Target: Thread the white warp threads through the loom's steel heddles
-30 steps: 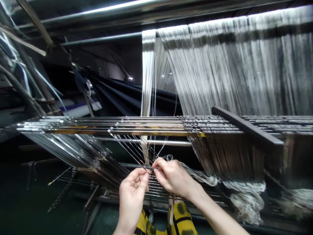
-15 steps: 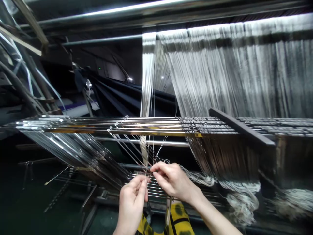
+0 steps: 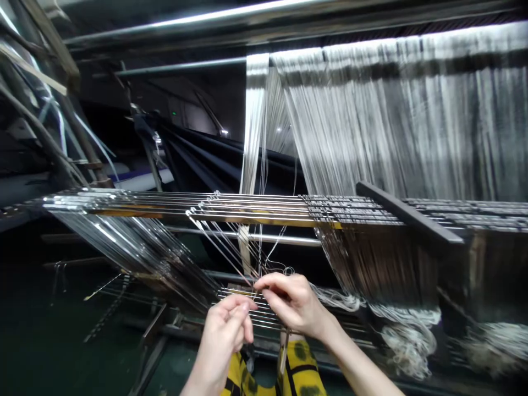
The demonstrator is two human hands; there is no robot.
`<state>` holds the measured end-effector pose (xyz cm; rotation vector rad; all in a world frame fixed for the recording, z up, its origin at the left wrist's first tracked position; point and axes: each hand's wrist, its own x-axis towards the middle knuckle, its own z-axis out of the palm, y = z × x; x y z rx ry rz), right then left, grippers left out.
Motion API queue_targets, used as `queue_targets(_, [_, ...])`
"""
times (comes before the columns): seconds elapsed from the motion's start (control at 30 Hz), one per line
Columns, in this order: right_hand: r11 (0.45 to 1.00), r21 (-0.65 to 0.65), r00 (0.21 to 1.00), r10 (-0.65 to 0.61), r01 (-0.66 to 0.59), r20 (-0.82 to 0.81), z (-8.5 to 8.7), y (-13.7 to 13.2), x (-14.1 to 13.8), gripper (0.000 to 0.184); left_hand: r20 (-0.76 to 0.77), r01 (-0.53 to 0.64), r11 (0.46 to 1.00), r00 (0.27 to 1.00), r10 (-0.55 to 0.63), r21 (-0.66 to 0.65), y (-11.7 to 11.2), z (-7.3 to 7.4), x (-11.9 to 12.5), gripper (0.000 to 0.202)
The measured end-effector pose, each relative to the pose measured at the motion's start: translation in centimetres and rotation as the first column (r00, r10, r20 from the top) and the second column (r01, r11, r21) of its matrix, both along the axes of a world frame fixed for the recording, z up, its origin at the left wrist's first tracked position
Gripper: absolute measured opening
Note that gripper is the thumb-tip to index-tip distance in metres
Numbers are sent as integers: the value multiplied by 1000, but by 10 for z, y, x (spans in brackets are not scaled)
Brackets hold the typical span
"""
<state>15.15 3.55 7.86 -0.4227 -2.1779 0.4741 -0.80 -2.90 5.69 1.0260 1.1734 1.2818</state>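
My right hand [image 3: 299, 305] is closed in a pinch, its fingertips on the lower ends of a few thin slanting heddles [image 3: 220, 242]. These heddles hang from rods [image 3: 264, 201] that run across the loom. Just left of and below it, my left hand [image 3: 226, 330] has thumb and forefinger pressed together; anything between them is too fine to make out. Behind the fingertips, a narrow band of white warp threads [image 3: 256, 126] comes down from the upper beam. A few single threads [image 3: 260, 247] drop beside the band to the right fingertips.
A wide sheet of pale warp threads [image 3: 391, 126] fills the right side, with knotted thread bundles [image 3: 408, 341] below. A dark flat bar [image 3: 408, 212] lies across the rods. Many metal heddles [image 3: 136, 247] hang at left. Dark cloth [image 3: 198, 157] stretches behind.
My left hand has tilted and shifted slightly, its fingertips now stretched more toward the right hand. My right hand stays at the heddle ends. The view has moved a little.
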Motion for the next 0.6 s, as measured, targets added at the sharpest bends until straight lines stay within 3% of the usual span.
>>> queue_targets(0.1, [999, -25, 991, -18, 22, 132, 9, 0, -3, 13, -312, -143, 962, 926, 213, 232, -5, 5, 15, 22])
queue_targets(0.23, [991, -86, 953, -70, 100, 296, 27, -7, -5, 8, -537, -91, 832, 724, 432, 547, -11, 7, 23, 20])
queue_targets(0.27, [989, -101, 949, -75, 110, 307, 30, -9, -4, 8, -566, -49, 824, 704, 430, 565, -12, 5, 22, 20])
queue_targets(0.33, [984, -134, 953, -71, 114, 293, 30, -16, 1, 11, -625, 45, 875, 718, 308, 483, -12, -1, 15, 23])
queue_targets(0.43, [976, -183, 989, -95, 114, 114, 25, -25, 10, 20, -627, 120, 940, 771, 114, 319, -9, -8, 3, 28])
queue_targets(0.53, [968, -224, 977, -146, 109, -156, 26, -31, 15, 21, -623, 123, 928, 771, 134, 352, -1, -8, -1, 28])
queue_targets(0.6, [967, -239, 965, -142, 88, -220, 33, -38, 19, 21, -642, 125, 910, 746, 177, 396, 6, -5, 0, 27])
